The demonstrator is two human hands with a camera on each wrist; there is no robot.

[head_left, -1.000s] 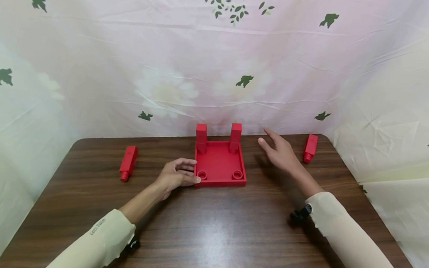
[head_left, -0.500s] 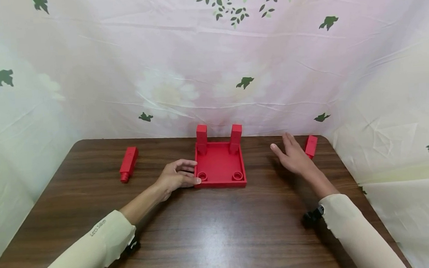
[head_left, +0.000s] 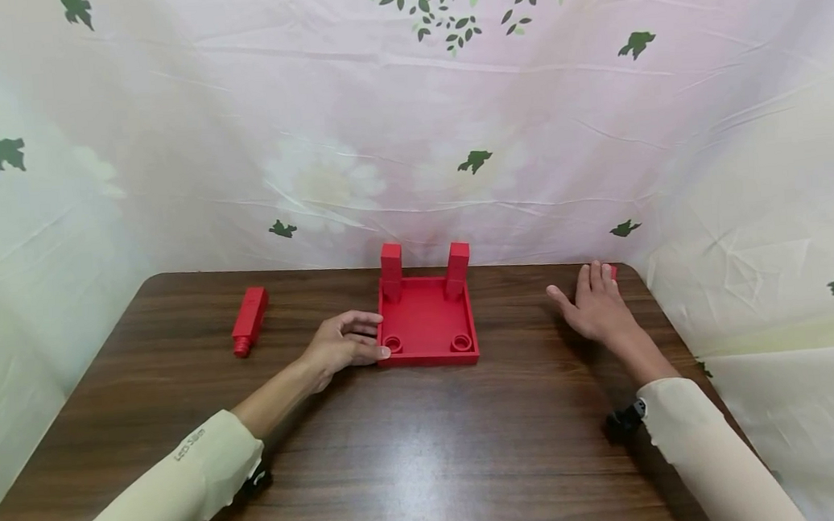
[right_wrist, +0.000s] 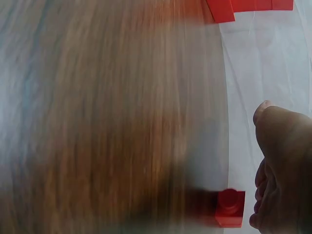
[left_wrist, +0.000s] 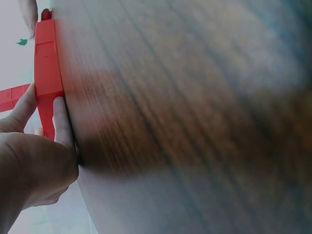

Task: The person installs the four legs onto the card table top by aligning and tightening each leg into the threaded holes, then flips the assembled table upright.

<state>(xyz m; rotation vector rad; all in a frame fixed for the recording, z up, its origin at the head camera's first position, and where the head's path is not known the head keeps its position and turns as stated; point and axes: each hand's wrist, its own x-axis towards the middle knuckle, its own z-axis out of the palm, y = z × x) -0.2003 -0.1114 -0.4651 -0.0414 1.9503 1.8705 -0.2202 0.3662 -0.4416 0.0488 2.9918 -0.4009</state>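
- Hands: set apart, one each side of the workpiece. Left hand [head_left: 330, 349]: grips the red tray [head_left: 430, 324] at its near left corner. Right hand [head_left: 598, 308]: holds nothing, fingers extended over the right loose leg [right_wrist: 230, 212]; contact cannot be told.
- Tray: on the tabletop [head_left: 416, 454], near the far edge; two upright posts [head_left: 392, 272] at its far corners, round sockets [head_left: 461, 343] at its near corners.
- Left loose leg [head_left: 250, 316]: lying well to the left of the tray, narrower ribbed end toward the person.
- Writing: small lettering [head_left: 190, 444] on the left sleeve [head_left: 157, 488] near the cuff; too small to read reliably.
- Edges: far edge of the tabletop runs along the patterned cloth [head_left: 352, 160]; the right loose leg lies near the far right corner.
- Working room: bare wood extends between tray and right hand, and broadly on the near side.
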